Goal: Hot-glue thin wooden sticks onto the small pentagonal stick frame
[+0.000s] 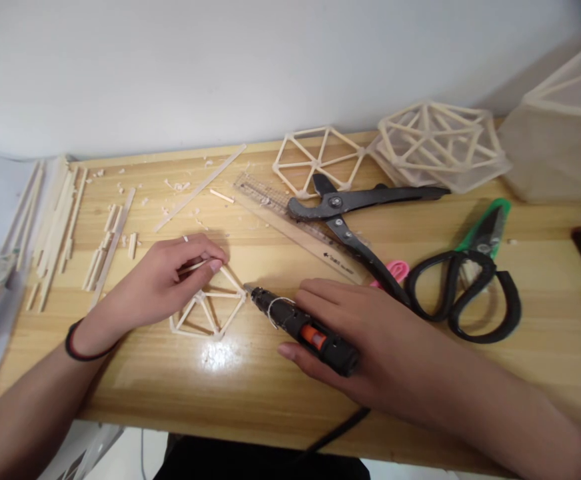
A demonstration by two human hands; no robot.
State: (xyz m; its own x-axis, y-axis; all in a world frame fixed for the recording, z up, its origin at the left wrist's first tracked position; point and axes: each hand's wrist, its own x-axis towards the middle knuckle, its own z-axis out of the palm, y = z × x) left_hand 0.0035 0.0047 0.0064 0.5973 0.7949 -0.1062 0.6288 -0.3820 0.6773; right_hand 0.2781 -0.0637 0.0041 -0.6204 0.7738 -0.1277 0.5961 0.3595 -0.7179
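Note:
My left hand (183, 273) pinches a short wooden stick (230, 275) at the top of a small wooden-stick frame (205, 294). That frame lies on the table and is made of joined triangles around a hub. Part of it is hidden under my fingers. My right hand (335, 327) is wrapped round a black hot glue gun (295, 320) with an orange part in its side. Its nozzle points left and is at the right corner of the frame; whether it touches, I cannot tell.
Black pruning shears (338, 203) lie across a clear ruler (295, 233). A finished hexagon frame (315, 162) and a domed stick frame (435, 140) stand behind. Black-handled scissors (510, 307) are at right. Loose sticks (55, 227) and glue sticks (203, 187) lie at left.

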